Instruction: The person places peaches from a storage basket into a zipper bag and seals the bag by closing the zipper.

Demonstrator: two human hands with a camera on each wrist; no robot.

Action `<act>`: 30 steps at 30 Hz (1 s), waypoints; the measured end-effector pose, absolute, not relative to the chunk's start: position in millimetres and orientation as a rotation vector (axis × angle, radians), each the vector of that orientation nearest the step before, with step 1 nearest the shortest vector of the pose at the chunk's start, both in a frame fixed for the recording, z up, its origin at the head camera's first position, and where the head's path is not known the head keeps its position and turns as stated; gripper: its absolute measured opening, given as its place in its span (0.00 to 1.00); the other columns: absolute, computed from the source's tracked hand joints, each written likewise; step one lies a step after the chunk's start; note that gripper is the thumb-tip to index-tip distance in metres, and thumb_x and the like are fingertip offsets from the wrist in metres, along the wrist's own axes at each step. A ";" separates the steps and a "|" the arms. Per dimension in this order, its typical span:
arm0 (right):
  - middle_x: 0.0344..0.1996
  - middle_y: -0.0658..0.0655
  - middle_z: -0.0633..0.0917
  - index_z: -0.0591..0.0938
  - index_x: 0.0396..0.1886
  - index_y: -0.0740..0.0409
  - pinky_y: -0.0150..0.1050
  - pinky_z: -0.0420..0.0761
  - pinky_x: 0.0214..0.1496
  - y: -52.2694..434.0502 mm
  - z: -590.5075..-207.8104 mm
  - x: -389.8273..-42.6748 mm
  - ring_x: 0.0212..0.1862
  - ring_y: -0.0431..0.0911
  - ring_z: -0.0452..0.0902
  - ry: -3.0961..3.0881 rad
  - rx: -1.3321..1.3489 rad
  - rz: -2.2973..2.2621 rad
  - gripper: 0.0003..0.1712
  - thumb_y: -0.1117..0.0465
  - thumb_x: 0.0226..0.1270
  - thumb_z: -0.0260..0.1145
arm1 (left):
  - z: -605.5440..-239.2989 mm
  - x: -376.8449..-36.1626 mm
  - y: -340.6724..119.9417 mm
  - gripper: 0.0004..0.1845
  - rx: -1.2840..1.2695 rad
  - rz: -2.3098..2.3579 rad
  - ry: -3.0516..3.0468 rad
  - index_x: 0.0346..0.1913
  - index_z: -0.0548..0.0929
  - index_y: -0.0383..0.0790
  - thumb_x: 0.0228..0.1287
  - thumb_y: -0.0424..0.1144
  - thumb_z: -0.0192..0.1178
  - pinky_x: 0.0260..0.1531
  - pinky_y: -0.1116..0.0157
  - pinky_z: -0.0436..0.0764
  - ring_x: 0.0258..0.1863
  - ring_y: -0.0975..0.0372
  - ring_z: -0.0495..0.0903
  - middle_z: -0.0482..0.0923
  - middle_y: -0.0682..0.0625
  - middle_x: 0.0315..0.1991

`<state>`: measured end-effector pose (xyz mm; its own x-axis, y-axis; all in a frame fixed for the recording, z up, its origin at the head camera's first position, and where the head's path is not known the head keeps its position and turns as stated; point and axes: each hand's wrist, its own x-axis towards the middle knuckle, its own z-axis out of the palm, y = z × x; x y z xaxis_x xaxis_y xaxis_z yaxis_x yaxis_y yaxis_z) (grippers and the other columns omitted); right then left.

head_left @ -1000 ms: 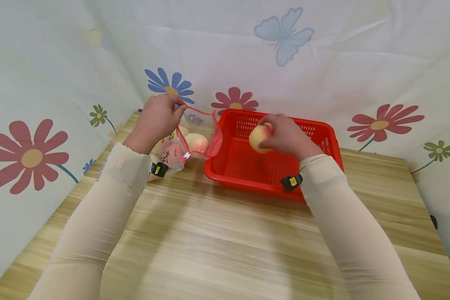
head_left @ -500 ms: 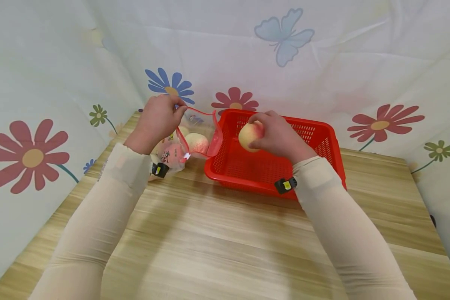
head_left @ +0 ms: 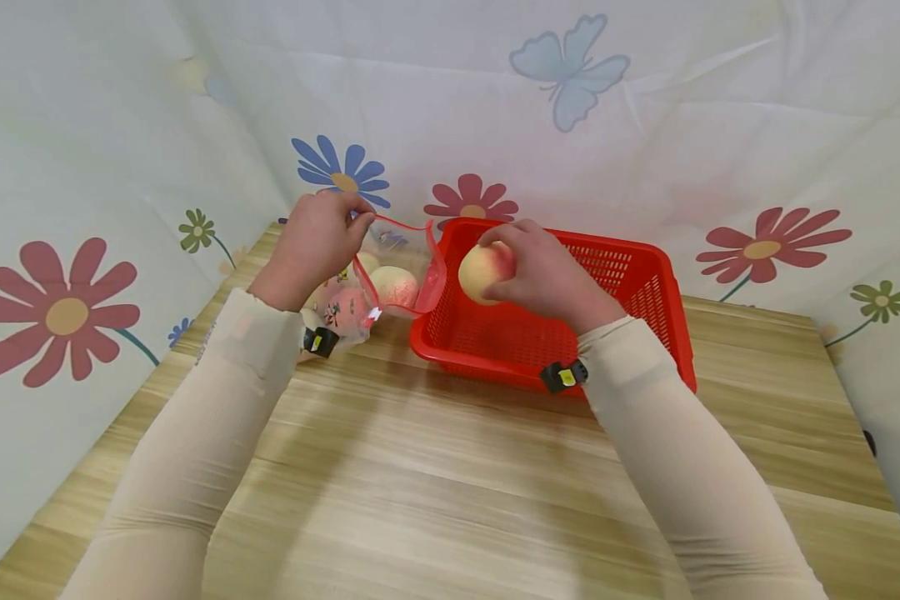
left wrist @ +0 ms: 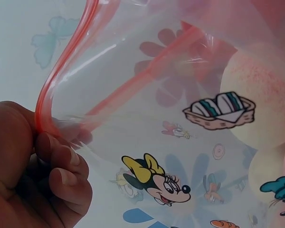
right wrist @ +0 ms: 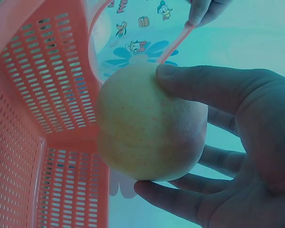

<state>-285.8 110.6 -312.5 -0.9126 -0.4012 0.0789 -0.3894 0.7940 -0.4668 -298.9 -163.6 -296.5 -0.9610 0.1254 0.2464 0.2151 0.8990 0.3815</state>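
Observation:
My left hand (head_left: 318,237) pinches the red-edged mouth of a clear zip bag (head_left: 348,321) by its back left corner. The bag's mouth gapes toward the right, and cartoon figures are printed on its film. Inside it lie several peaches (head_left: 394,286), pale with pink speckles. My right hand (head_left: 543,275) grips a yellow peach (head_left: 480,273) with a red blush, thumb on one side and fingers on the other. That peach is over the left part of a red plastic basket (head_left: 495,364), a short way right of the bag's mouth.
The slotted basket stands on a wood-grain table (head_left: 435,492), its left rim close against the bag. Behind the table hangs a white cloth (head_left: 667,142) printed with flowers and a butterfly. Another cloth side closes off the left.
My right hand has carried the peach leftward across the basket, closer to the bag's mouth. The left hand and the bag have stayed in place.

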 end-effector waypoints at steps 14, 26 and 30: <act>0.58 0.51 0.72 0.75 0.57 0.43 0.48 0.81 0.51 87.7 -315.8 -283.6 0.59 0.47 0.66 2.913 -0.775 -0.880 0.32 0.53 0.52 0.76 | -296.4 -298.0 -164.1 0.17 -0.268 -0.608 -2.845 0.51 0.84 0.37 0.73 0.42 0.49 0.32 0.59 0.74 0.33 0.52 0.75 0.84 0.41 0.41; 0.61 0.49 0.72 0.74 0.61 0.43 0.45 0.80 0.55 64.8 -327.1 -283.5 0.61 0.46 0.66 2.896 -0.793 -1.005 0.35 0.50 0.53 0.76 | -295.9 -297.2 -162.5 0.16 -0.272 -0.632 -2.843 0.51 0.84 0.36 0.73 0.41 0.51 0.32 0.59 0.75 0.33 0.52 0.75 0.84 0.41 0.43; 0.61 0.48 0.72 0.73 0.62 0.41 0.43 0.81 0.54 58.3 -330.5 -283.5 0.61 0.44 0.66 2.889 -0.748 -1.053 0.36 0.49 0.53 0.76 | -296.0 -297.9 -163.2 0.16 -0.289 -0.623 -2.832 0.50 0.84 0.36 0.73 0.41 0.50 0.33 0.58 0.75 0.32 0.52 0.76 0.84 0.41 0.41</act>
<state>-283.5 58.3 -330.5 -0.8880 -0.4239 0.1783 -0.4393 0.6669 -0.6019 -297.9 -163.2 -296.0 -0.9549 0.1421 0.2606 0.2383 0.8904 0.3879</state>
